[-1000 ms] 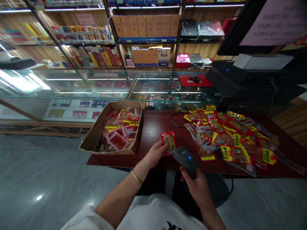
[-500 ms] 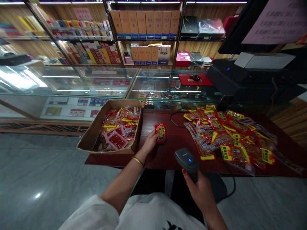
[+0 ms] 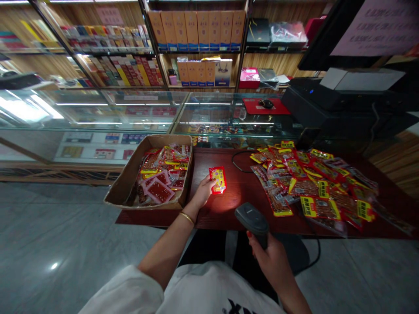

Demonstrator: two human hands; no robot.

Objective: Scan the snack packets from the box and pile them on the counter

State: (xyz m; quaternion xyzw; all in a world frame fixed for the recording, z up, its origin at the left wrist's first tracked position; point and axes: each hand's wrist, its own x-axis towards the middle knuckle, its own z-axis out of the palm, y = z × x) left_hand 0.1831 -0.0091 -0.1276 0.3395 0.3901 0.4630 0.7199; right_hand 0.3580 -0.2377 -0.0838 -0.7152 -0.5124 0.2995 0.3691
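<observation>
Between the thumb and fingers of my left hand (image 3: 203,192) is a small red and yellow snack packet (image 3: 218,179), held over the dark red tabletop (image 3: 209,159). My right hand (image 3: 270,257) is wrapped round the handle of a grey barcode scanner (image 3: 252,220). The scanner's head points toward the packet, and a bright reddish light falls on the packet and the wood beside it. To the left stands an open cardboard box (image 3: 122,187) with several snack packets (image 3: 160,192) inside. A loose heap of red and yellow snack packets (image 3: 304,183) covers the table's right side.
Behind the table runs a glass display counter (image 3: 209,109) with a red mouse pad (image 3: 281,107) and a computer mouse (image 3: 266,104) on top. A monitor (image 3: 363,39) and a black machine (image 3: 343,104) stand at the right. The scanner's cable (image 3: 316,261) hangs off the table's front edge.
The scanner's light has come on and shines on the packet; its blue indicator no longer shows. The scanner has shifted slightly left, and the packet has moved very little.
</observation>
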